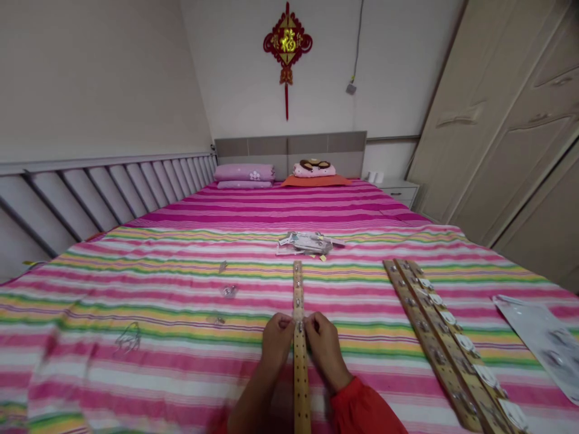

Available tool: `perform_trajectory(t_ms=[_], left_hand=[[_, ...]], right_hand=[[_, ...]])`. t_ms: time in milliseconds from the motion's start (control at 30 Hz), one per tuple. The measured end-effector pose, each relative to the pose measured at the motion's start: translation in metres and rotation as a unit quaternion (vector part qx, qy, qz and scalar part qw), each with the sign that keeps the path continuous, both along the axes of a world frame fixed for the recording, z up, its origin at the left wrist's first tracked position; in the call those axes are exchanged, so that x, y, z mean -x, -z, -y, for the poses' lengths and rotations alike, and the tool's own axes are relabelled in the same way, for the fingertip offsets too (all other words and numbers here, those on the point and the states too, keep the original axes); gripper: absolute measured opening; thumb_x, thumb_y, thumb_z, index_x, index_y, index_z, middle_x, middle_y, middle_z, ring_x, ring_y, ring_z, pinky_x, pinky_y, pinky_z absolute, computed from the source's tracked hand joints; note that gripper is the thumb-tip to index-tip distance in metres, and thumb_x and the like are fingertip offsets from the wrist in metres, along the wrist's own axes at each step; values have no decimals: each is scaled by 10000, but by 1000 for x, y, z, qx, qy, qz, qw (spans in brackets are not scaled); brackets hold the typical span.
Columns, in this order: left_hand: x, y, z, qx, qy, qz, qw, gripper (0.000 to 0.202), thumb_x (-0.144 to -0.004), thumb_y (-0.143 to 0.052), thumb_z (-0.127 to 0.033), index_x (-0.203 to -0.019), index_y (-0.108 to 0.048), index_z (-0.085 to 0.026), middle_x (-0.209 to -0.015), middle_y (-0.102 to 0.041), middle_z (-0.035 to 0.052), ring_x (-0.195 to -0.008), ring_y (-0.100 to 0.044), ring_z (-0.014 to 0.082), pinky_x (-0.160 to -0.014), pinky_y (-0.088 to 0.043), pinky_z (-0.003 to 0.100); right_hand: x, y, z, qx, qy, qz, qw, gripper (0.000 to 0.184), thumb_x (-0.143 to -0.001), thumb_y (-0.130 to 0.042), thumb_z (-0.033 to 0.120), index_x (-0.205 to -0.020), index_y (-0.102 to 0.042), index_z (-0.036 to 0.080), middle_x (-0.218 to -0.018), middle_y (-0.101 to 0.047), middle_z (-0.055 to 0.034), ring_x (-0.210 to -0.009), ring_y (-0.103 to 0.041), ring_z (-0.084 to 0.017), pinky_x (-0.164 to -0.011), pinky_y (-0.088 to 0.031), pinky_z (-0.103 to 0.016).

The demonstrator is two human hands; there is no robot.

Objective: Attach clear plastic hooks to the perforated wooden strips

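Note:
A narrow wooden strip with rows of small holes lies lengthwise in front of me on the striped bedcover. Several small shiny metal pieces sit along its far part. My left hand is at the strip's left edge, with thumb and fingertips pinched together. Across from it, my right hand pinches in the same way at the right edge. Between the fingertips is another small shiny piece on the strip. What each pinch holds is too small to make out.
On the right lie two brown strips bearing metal pieces and white round tags, beside a clear plastic bag. A pile of plastic packets is beyond my strip. Small bagged pieces and a tangle of thin strands lie left.

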State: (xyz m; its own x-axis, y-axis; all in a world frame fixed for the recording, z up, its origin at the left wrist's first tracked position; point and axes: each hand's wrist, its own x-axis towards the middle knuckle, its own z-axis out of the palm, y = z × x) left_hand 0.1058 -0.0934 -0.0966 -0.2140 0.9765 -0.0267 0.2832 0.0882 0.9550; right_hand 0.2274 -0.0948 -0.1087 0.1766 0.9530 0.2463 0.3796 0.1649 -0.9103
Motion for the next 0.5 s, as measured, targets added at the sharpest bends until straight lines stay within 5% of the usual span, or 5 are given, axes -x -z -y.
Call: perform_trajectory(t_ms=[500], left_hand=[[-1,10,0,5,-8,19,1000,82,-700,-594,-249,-740,-615,-181,-637,-635,-3,-616,-601,153,-597,-450,241]], right_hand=[[1,6,-1,28,11,29,999,269,-782,-462,384,-570,-401,229,-529,-445,39,-524,-429,-154,-509,-268,-255]])
